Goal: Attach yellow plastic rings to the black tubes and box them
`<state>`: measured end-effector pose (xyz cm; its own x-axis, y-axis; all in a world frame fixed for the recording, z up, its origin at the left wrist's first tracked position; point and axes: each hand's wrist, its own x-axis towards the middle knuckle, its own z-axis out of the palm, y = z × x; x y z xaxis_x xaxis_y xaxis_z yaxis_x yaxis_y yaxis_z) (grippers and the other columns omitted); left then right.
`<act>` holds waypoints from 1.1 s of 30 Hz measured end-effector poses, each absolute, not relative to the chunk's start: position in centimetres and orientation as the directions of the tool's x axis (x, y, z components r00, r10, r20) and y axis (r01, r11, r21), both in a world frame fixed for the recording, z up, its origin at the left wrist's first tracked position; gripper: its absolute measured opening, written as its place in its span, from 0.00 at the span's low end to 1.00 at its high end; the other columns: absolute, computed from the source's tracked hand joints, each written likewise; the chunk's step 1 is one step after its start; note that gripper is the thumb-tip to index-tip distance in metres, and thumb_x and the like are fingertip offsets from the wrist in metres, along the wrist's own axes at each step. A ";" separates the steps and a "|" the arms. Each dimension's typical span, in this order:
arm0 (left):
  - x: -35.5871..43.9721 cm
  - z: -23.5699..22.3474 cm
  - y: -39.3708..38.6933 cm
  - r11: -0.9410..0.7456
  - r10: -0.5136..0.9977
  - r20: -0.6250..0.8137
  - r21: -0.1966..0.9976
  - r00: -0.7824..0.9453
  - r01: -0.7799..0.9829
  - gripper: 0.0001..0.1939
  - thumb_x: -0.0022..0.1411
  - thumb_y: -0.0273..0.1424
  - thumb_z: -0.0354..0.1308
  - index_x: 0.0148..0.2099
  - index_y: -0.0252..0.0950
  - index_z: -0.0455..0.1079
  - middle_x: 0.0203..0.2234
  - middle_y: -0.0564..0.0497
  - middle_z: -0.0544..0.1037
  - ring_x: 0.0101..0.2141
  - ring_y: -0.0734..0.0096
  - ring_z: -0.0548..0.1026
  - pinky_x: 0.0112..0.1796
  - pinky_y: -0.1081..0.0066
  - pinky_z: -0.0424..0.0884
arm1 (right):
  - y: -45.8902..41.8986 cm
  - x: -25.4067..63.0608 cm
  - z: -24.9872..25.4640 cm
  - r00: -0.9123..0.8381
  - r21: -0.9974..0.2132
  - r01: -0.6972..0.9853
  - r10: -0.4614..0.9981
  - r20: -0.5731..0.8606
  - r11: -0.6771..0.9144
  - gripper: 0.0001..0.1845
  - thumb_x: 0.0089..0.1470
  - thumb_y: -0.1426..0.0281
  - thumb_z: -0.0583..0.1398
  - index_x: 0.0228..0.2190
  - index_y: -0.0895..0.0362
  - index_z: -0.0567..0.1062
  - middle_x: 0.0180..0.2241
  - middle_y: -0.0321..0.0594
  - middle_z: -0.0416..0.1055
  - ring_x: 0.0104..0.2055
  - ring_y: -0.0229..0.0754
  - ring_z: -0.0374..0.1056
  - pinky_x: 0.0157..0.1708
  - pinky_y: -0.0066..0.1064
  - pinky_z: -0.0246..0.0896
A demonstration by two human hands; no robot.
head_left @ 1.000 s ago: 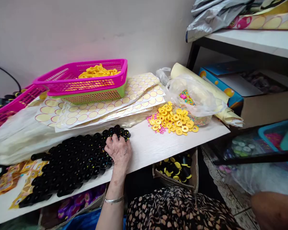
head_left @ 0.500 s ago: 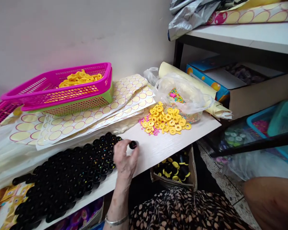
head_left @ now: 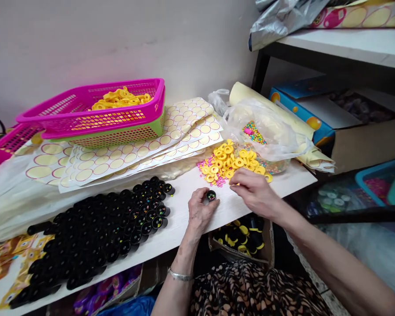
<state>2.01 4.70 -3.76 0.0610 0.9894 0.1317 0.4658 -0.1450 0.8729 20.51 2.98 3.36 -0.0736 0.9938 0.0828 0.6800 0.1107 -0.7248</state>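
The left hand's (head_left: 200, 210) fingers are closing narrowly around a black cup (head_left: 211, 195), coloured bits showing inside, over the desk (head_left: 180, 202). The right hand (head_left: 256, 192) is pinching beside yellow rings (head_left: 224, 163); its grip's contents are unclear. Uncapped black cups (head_left: 102, 232) are crowding the left; yellow-rimmed black pieces (head_left: 243, 239) are lying below. No lettering is reading clearly.

1. We see a silvery band, narrow and curved, worn around the wrist below the left hand (head_left: 200, 211), at the lower centre of the frame.
2. We see patterned cloth (head_left: 260, 287) at the bottom centre, black with irregular tan-pink spots.
3. We see the right hand (head_left: 256, 192) and its forearm bare.
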 end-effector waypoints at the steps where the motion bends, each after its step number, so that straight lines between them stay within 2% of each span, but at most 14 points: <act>1: 2.0 -3.9 4.7 -0.158 0.987 0.144 0.869 0.066 0.468 0.17 0.45 0.30 0.63 0.40 0.36 0.68 0.34 0.51 0.73 0.36 0.70 0.70 0.39 0.68 0.67 | 3.7 20.0 2.8 -0.110 -0.660 0.738 0.990 0.091 0.142 0.09 0.56 0.71 0.53 0.32 0.57 0.74 0.35 0.40 0.67 0.39 0.40 0.63 0.40 0.32 0.57; 3: 1.9 -4.0 4.6 -0.189 0.982 0.169 0.861 0.085 0.472 0.16 0.44 0.29 0.63 0.38 0.36 0.69 0.33 0.51 0.73 0.36 0.69 0.70 0.39 0.67 0.67 | 4.9 19.0 1.2 -0.176 -0.483 0.851 0.979 0.106 0.206 0.11 0.54 0.74 0.52 0.29 0.58 0.74 0.32 0.41 0.66 0.39 0.41 0.60 0.38 0.32 0.53; 5: 1.8 -4.1 4.6 -0.218 0.976 0.190 0.854 0.107 0.473 0.15 0.44 0.29 0.63 0.38 0.36 0.69 0.33 0.51 0.73 0.36 0.69 0.70 0.39 0.68 0.67 | 5.7 18.1 -0.4 -0.197 -0.341 0.912 0.973 0.120 0.227 0.12 0.55 0.74 0.51 0.29 0.58 0.74 0.33 0.42 0.66 0.39 0.43 0.57 0.37 0.32 0.50; 8: 1.8 -4.1 4.7 -0.240 0.971 0.207 0.843 0.121 0.481 0.15 0.45 0.29 0.63 0.38 0.37 0.69 0.32 0.52 0.73 0.35 0.69 0.70 0.38 0.68 0.67 | 6.2 17.3 -1.8 -0.192 -0.235 0.947 0.973 0.125 0.217 0.13 0.56 0.73 0.49 0.30 0.58 0.74 0.32 0.44 0.66 0.38 0.44 0.56 0.36 0.33 0.47; 11: 1.9 -4.0 4.8 -0.252 0.968 0.221 0.833 0.120 0.493 0.14 0.45 0.28 0.63 0.37 0.37 0.69 0.31 0.52 0.74 0.35 0.69 0.70 0.38 0.68 0.67 | 5.8 17.1 -1.7 -0.248 -0.180 0.948 0.964 0.097 0.263 0.13 0.55 0.75 0.49 0.30 0.59 0.73 0.33 0.45 0.67 0.38 0.45 0.57 0.36 0.34 0.46; 14: 2.0 -4.1 4.8 -0.267 0.963 0.242 0.835 0.116 0.482 0.14 0.44 0.27 0.63 0.37 0.37 0.70 0.31 0.51 0.74 0.35 0.68 0.70 0.38 0.67 0.67 | 5.2 16.9 -1.1 -0.278 -0.199 0.939 0.960 0.045 0.281 0.11 0.53 0.76 0.50 0.31 0.59 0.72 0.35 0.44 0.68 0.38 0.44 0.59 0.35 0.32 0.47; 19: 2.0 -4.4 4.9 -0.270 0.963 0.247 0.838 0.111 0.475 0.15 0.43 0.28 0.64 0.38 0.37 0.70 0.32 0.51 0.74 0.35 0.68 0.70 0.38 0.67 0.68 | 5.1 17.0 -0.8 -0.165 -0.373 0.924 0.966 -0.198 0.081 0.11 0.53 0.72 0.51 0.29 0.58 0.73 0.30 0.40 0.70 0.33 0.40 0.64 0.31 0.28 0.50; 21: 1.9 -4.4 4.8 -0.260 0.965 0.236 0.841 0.111 0.475 0.15 0.43 0.27 0.65 0.37 0.37 0.71 0.32 0.51 0.74 0.35 0.67 0.70 0.38 0.67 0.68 | 5.3 17.1 -1.0 -0.174 -0.427 0.902 0.962 -0.210 0.070 0.10 0.52 0.72 0.53 0.28 0.57 0.73 0.29 0.39 0.70 0.34 0.39 0.65 0.31 0.27 0.51; 24: 1.9 -4.5 4.7 -0.248 0.969 0.220 0.847 0.116 0.470 0.16 0.43 0.27 0.65 0.38 0.37 0.71 0.32 0.51 0.74 0.36 0.67 0.70 0.38 0.67 0.68 | 5.2 17.2 -1.1 -0.210 -0.401 0.904 0.971 -0.113 0.148 0.10 0.54 0.72 0.52 0.28 0.58 0.72 0.32 0.40 0.70 0.36 0.38 0.64 0.33 0.27 0.51; 27: 1.9 -4.5 4.7 -0.244 0.970 0.215 0.849 0.115 0.468 0.15 0.44 0.27 0.64 0.38 0.38 0.71 0.32 0.51 0.74 0.36 0.67 0.70 0.38 0.67 0.68 | 4.8 17.1 -0.9 -0.223 -0.345 0.924 0.966 -0.131 0.167 0.11 0.55 0.71 0.50 0.28 0.58 0.71 0.31 0.40 0.70 0.35 0.39 0.65 0.31 0.27 0.50; 30: 1.9 -4.6 4.8 -0.247 0.969 0.223 0.848 0.107 0.469 0.16 0.43 0.27 0.65 0.39 0.37 0.71 0.33 0.51 0.74 0.36 0.67 0.70 0.38 0.67 0.68 | 4.9 17.0 -0.6 -0.138 -0.304 0.950 0.971 -0.195 0.073 0.10 0.54 0.69 0.52 0.29 0.57 0.72 0.31 0.41 0.71 0.33 0.40 0.65 0.28 0.28 0.48; 33: 1.9 -4.6 4.8 -0.255 0.967 0.231 0.845 0.109 0.471 0.17 0.43 0.28 0.65 0.39 0.37 0.71 0.32 0.51 0.74 0.36 0.67 0.70 0.38 0.67 0.68 | 5.5 17.1 -0.5 -0.044 -0.369 0.928 0.971 -0.237 -0.048 0.09 0.51 0.67 0.55 0.27 0.57 0.73 0.28 0.40 0.71 0.33 0.41 0.65 0.27 0.28 0.48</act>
<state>1.94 4.82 -4.57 0.1090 0.9667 0.2314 0.4707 -0.2553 0.8446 17.11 5.49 -0.52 -0.0441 0.9706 -0.2366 0.9281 -0.0478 -0.3691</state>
